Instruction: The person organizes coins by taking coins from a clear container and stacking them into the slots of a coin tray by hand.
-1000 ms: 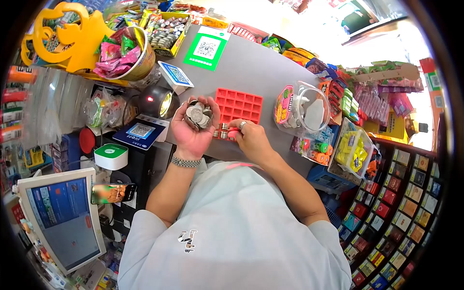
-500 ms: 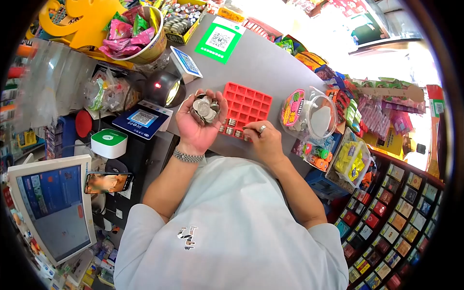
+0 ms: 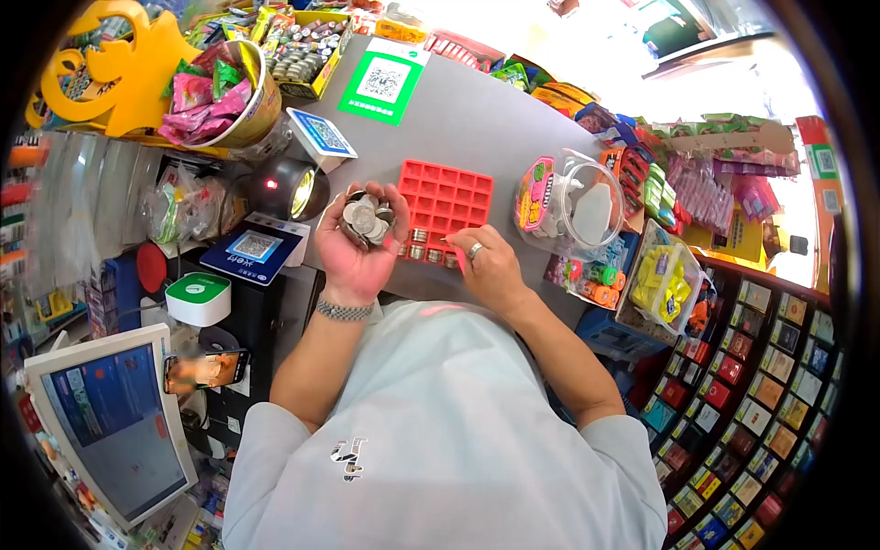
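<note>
My left hand (image 3: 353, 266) is cupped palm up around a heap of silver coins (image 3: 365, 220), just left of a red compartment tray (image 3: 446, 188). Short stacks of coins (image 3: 418, 251) stand in several cells along the tray's near edge; the other visible cells hold nothing. Over the tray's near right corner, my right hand (image 3: 492, 268) pinches with thumb and forefinger. A thin coin (image 3: 445, 240) shows at its fingertips. The right fingers hide part of the corner cells.
A clear plastic jar (image 3: 587, 206) lies right of the tray. Left of my hands are a black scanner lamp (image 3: 291, 186), a blue QR stand (image 3: 252, 249), a phone (image 3: 206, 371) and a monitor (image 3: 110, 422). Packaged sweets line the counter's far edge.
The whole view has shifted slightly. My right fingertips have risen a little from the tray's near cells, and a coin edge now shows between them. My left hand still cups the coins.
</note>
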{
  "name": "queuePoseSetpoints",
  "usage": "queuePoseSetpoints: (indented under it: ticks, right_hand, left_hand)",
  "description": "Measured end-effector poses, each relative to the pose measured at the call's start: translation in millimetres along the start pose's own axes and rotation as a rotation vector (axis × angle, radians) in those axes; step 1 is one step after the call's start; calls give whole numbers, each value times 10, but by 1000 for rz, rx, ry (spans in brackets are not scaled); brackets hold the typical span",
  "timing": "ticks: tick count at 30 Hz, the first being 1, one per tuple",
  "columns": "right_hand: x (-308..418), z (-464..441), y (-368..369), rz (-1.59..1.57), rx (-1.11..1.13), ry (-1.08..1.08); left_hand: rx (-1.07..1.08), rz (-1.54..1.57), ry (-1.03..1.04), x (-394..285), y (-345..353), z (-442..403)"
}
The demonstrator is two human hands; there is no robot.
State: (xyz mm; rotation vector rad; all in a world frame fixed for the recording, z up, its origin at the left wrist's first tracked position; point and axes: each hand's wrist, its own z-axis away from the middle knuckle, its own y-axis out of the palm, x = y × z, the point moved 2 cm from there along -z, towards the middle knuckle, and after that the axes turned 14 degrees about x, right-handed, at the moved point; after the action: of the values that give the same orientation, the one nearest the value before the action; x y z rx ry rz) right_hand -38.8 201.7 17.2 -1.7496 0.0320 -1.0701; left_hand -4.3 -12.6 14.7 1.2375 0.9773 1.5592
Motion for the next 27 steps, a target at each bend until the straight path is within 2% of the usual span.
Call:
queuePoseSetpoints:
  ticks: [3, 8, 12, 14, 15, 17, 20, 24, 26, 27]
  right_hand:
    - [-99, 114, 60, 38, 9, -20]
    - [-65, 271, 46, 123, 249, 3]
    - [-43, 264, 3, 107, 291, 35]
    - [-74, 252, -7, -51, 133, 247]
    - [-33, 196, -66, -58, 129, 257]
    - [1, 115, -175, -864, 246, 687]
    - [-55, 74, -259, -971, 330, 649]
    - [-105, 102, -216, -992, 218, 643]
    - [-153, 147, -182, -579, 260, 537]
    - [-200, 193, -102, -581, 265, 535]
  left_hand:
    - [-3, -21, -10, 15, 17, 1]
    - [-13, -10, -20, 27, -5, 10]
    - [-8, 1, -51, 57, 14, 9]
    - [2, 7, -57, 64, 6, 15]
    - [-8, 2, -66, 73, 3, 11]
    - [18, -1, -59, 84, 19, 6]
    - [33, 39, -79, 98, 26, -15]
    - [18, 65, -84, 95, 30, -12]
    - [18, 76, -86, 119, 57, -14]
    - [21, 93, -87, 134, 65, -18]
